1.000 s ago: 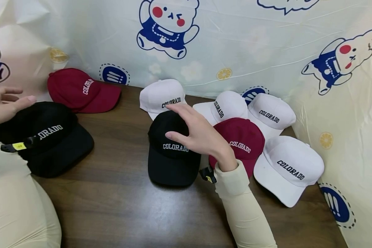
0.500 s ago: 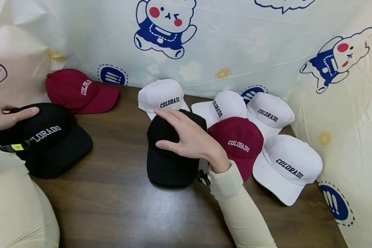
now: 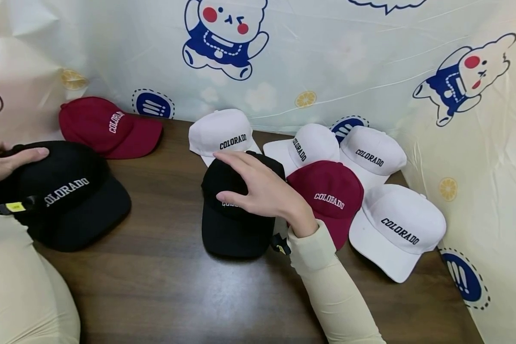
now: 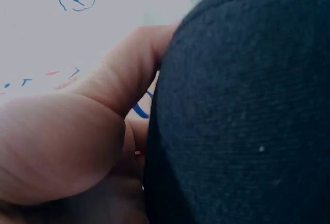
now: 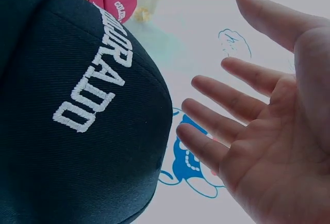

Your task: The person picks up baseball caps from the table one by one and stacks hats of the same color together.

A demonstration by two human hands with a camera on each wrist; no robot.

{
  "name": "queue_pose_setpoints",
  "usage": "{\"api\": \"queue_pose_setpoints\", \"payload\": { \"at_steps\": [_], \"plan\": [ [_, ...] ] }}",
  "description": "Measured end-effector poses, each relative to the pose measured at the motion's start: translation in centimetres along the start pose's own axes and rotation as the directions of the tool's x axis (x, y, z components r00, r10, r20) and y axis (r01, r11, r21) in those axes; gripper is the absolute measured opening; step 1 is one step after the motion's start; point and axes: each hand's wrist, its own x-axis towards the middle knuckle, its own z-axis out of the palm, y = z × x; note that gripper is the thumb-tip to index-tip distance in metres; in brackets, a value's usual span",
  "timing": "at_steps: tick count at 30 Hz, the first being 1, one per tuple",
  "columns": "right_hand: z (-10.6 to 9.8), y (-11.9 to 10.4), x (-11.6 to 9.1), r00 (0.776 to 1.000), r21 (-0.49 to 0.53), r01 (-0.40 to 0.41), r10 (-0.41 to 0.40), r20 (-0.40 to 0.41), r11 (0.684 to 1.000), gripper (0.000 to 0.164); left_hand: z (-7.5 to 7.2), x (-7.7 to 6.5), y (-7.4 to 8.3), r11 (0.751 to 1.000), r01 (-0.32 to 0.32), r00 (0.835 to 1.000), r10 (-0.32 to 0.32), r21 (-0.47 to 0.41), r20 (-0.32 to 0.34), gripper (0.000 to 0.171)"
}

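At the left, my left hand (image 3: 4, 161) grips the crown of a black baseball cap (image 3: 75, 210), its thumb lying over the top near the back. The left wrist view shows that thumb (image 4: 139, 53) against the dark fabric (image 4: 242, 105), with the other fingers mostly hidden behind the cap. My right hand (image 3: 264, 188) hovers over a second black baseball cap (image 3: 236, 234) in the middle, fingers spread and partly covering its lettering. In the right wrist view, the palm (image 5: 273, 146) faces this cap (image 5: 98, 115), a gap between the fingertips and the crown.
A red cap (image 3: 99, 126) lies behind the left black one. Right of centre sit another red cap (image 3: 327, 191) and several white caps, including one (image 3: 395, 229) near the right sheet. A patterned sheet (image 3: 318, 57) walls the brown table (image 3: 163, 286) at back and right.
My left hand has come down onto the left black cap, which has shifted slightly right. My right hand has moved a little left over the middle black cap.
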Motion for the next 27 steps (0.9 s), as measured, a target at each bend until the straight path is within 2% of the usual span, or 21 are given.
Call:
{"api": "queue_pose_setpoints", "payload": {
  "at_steps": [3, 8, 14, 19, 23, 27],
  "plan": [
    [-0.1, 0.1, 0.0, 1.000, -0.003, 0.000, 0.000, -0.003, 1.000, 0.071, -0.3, -0.3, 1.2, 0.995, -0.053, 0.998, 0.057, -0.080, 0.040, 0.063],
    [-0.3, 0.5, -0.1, 1.000, 0.007, -0.007, 0.007, -0.023, 1.000, 0.067, -0.7, -1.0, 3.9, 0.980, -0.160, 0.984, 0.169, -0.119, 0.065, 0.051],
    [-0.7, 0.7, -0.3, 0.999, 0.045, -0.017, 0.019, -0.050, 0.999, 0.066, -1.8, -2.2, 7.6, 0.945, -0.229, 0.966, 0.251, -0.233, 0.068, 0.027],
    [-1.1, 0.8, -0.4, 0.996, 0.055, -0.028, 0.033, -0.083, 0.998, 0.065, -2.7, -3.7, 10.6, 0.936, -0.294, 0.954, 0.300, -0.193, 0.004, 0.034],
    [-1.4, 0.8, -0.4, 0.991, 0.057, -0.028, 0.035, -0.128, 0.998, 0.063, -3.0, -5.0, 12.6, 0.921, -0.347, 0.938, 0.345, -0.176, -0.042, 0.034],
    [-1.7, 0.8, -0.5, 0.983, 0.055, -0.012, 0.022, -0.183, 0.998, 0.062, -2.9, -6.4, 15.0, 0.886, -0.427, 0.904, 0.424, -0.179, -0.055, 0.031]
  ]
}}
